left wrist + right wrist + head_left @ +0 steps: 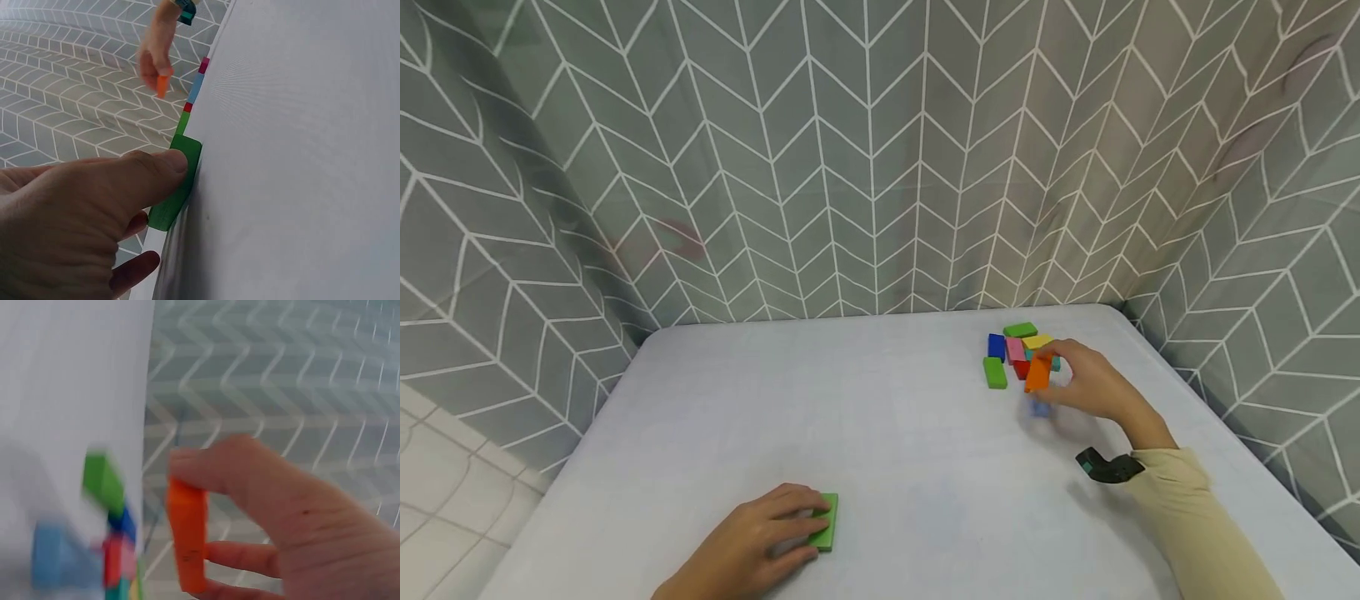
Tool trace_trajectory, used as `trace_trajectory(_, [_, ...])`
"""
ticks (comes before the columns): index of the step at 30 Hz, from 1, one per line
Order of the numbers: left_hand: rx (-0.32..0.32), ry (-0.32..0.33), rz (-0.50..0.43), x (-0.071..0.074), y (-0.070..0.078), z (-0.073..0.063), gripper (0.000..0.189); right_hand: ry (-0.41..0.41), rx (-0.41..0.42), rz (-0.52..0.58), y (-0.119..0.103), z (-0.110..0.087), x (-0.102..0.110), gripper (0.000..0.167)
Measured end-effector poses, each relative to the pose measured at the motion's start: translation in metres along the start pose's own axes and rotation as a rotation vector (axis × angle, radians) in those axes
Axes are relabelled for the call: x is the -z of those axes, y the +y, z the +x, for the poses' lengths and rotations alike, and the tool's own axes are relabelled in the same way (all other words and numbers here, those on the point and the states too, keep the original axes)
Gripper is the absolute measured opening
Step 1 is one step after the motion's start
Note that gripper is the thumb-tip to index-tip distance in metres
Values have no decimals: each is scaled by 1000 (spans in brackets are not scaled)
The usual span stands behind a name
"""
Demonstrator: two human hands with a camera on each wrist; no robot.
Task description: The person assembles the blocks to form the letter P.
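At the near left of the table, my left hand (763, 533) holds a green block (825, 523). In the left wrist view the thumb presses on this green block (178, 181). Over at the right, my right hand (1086, 383) pinches an orange block (1038, 372) between thumb and fingers, held up off the table. The right wrist view shows that orange block (188, 534) up close. Below it a light blue block (1041, 408) lies on the table. Just behind is a cluster with a red block (1021, 369), a pink block (1015, 350) and a yellow block (1037, 342).
More of the cluster: a dark blue block (996, 347), a green block in front (995, 372) and another green block at the back (1020, 330). A patterned grey curtain (880, 167) hangs behind the white table (812, 400) and at both sides.
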State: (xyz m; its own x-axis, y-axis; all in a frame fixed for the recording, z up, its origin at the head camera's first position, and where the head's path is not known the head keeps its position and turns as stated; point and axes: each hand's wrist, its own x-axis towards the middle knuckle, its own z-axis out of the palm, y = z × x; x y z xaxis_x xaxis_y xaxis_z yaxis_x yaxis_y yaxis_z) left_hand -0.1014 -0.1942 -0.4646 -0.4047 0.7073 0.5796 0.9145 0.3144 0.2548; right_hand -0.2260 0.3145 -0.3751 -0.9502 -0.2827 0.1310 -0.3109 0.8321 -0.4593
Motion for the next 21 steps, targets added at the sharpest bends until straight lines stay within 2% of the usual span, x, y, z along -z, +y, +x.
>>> trace_trajectory(4, [34,-11,10,-1,1,2,30,63,93,37,-36,8,-5,68])
trace_trajectory(9, [38,-14,25,-1,2,1,32,95,204,49,-78,19,-27,64])
trace_trajectory(13, [38,-16,26,-1,3,0,33,46,251,45,-109,24,-57,64])
trace_trajectory(17, [94,-45,42,1,7,2,33,-30,312,45,-137,26,-86,66])
trace_trajectory(21, [138,-67,52,2,10,4,31,-68,374,50,-159,28,-106,65])
